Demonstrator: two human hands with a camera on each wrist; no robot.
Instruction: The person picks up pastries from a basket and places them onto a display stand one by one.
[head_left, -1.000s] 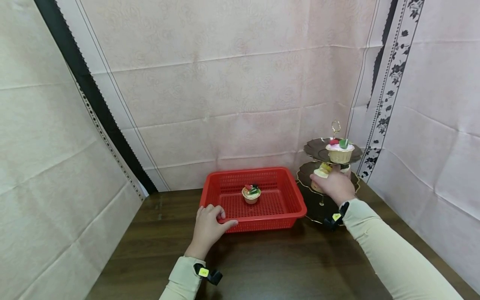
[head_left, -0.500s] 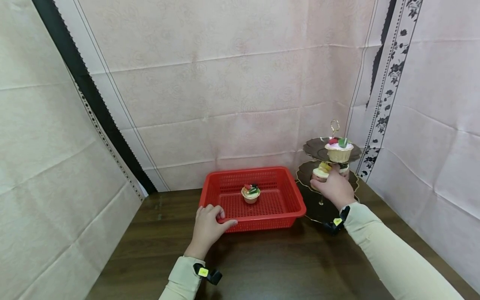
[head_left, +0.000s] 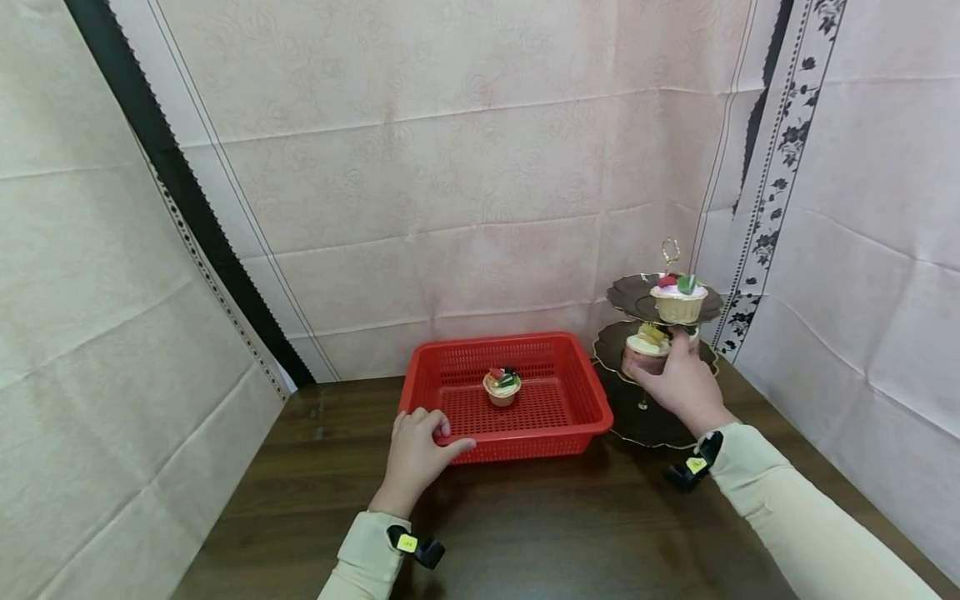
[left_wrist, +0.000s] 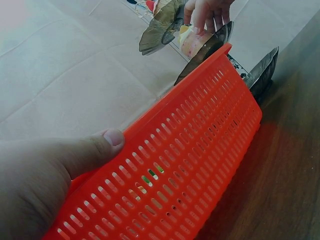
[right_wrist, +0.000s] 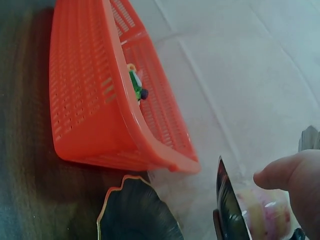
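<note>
The handling of the yellow cake (head_left: 648,342) appears to be the step in hand. It is seen on the middle tier of the stand (head_left: 611,340), to the right of the basket (head_left: 525,450), and it is reached there by the right hand (head_left: 686,385). The thumb is laid low before the cake, but whether the cake is gripped or only touched by the fingers cannot be told. The basket's near left corner is held by the left hand (head_left: 422,450), with the fingers curled over the rim and the thumb laid along it. Inside the basket the small cake (head_left: 501,387) is seen; the pink cake (head_left: 678,304) is set to the basket's right, on the top tier. In judgement, either a clean release or a surer grip is called for next, with the hand kept low so that the top tier is not knocked. Compared with half a second earlier, the right wrist is lowered and turned outward from the basket, and more of the yellow cake's side is uncovered. No visible change is found at the basket.
</note>
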